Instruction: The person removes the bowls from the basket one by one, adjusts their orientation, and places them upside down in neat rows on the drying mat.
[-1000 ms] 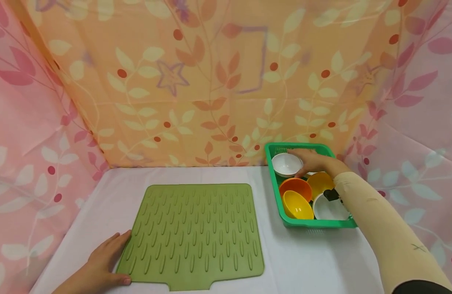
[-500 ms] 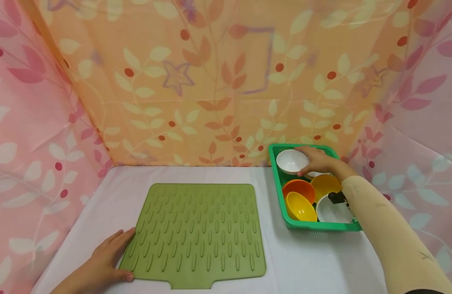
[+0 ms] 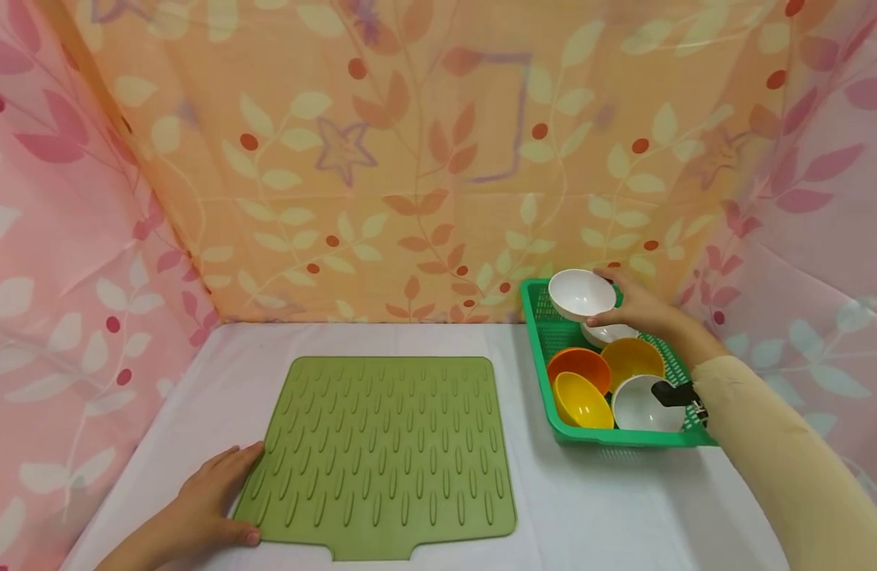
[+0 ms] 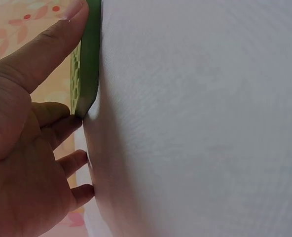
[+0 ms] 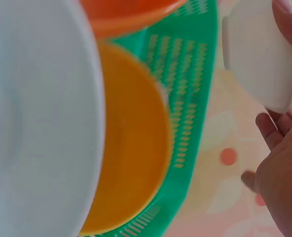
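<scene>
My right hand (image 3: 638,305) grips a white bowl (image 3: 581,295) by its rim, held above the far end of the green basket (image 3: 541,357). In the right wrist view the same bowl (image 5: 262,49) shows its outer side between thumb and fingers. Inside the basket sit another white bowl (image 3: 606,335), an orange bowl (image 3: 577,369), a yellow bowl (image 3: 583,403), a darker yellow bowl (image 3: 633,361) and a large white bowl (image 3: 645,406). My left hand (image 3: 206,501) rests at the left edge of the green mat (image 3: 381,452), thumb and fingers touching it with fingers extended.
A white cloth covers the table (image 3: 581,507). Patterned fabric (image 3: 410,159) stands behind and on both sides, close to the basket's far end. A black strap piece (image 3: 674,394) is on the right wrist, over the large white bowl.
The white bowl in my right hand has risen out of the basket and shifted slightly right, uncovering the second white bowl. My left hand stays at the mat's edge.
</scene>
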